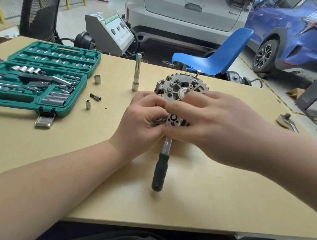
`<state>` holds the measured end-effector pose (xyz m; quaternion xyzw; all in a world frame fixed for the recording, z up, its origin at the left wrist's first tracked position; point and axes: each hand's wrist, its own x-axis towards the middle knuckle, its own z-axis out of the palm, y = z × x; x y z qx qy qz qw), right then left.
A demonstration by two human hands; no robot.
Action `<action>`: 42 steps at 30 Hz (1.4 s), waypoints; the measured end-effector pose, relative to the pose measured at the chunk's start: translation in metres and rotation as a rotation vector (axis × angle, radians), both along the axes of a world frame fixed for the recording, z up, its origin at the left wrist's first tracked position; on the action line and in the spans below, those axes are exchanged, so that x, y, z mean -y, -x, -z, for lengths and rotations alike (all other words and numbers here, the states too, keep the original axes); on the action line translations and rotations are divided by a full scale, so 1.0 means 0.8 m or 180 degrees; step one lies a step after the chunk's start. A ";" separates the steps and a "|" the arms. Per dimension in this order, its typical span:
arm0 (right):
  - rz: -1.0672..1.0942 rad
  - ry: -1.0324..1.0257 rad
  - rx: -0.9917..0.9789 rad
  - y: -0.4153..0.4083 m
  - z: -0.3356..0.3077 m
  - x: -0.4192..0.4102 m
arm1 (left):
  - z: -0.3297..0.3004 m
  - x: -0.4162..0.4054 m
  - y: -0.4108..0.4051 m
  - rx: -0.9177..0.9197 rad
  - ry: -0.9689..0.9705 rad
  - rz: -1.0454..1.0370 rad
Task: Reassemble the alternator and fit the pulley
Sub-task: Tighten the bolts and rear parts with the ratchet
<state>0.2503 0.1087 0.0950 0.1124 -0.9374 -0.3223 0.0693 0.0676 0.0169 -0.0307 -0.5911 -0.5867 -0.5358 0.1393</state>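
Both hands work at the round grey metal alternator [175, 85] on the pale wooden counter [214, 197]. The left hand [143, 118] curls its grip around the alternator's near edge; the right hand [210, 118] lies over it, its grip unclear. A green-handled ratchet [160, 170] runs back from beneath both grips.

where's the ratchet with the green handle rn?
Head view: the green-handled ratchet lies on the table at centre, handle toward the person, its head hidden under both hands at the alternator.
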 end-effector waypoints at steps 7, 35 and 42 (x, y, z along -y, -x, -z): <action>-0.0088 0.0201 0.0090 0.026 0.004 0.009 | 0.000 -0.001 -0.001 0.0026 -0.0019 -0.0037; 0.2441 0.2513 -0.0073 0.076 -0.030 -0.003 | -0.002 -0.002 0.003 0.0290 0.0060 0.0000; 0.2879 0.3800 0.0055 0.082 -0.023 -0.009 | 0.000 0.000 0.001 0.0400 0.0059 0.0070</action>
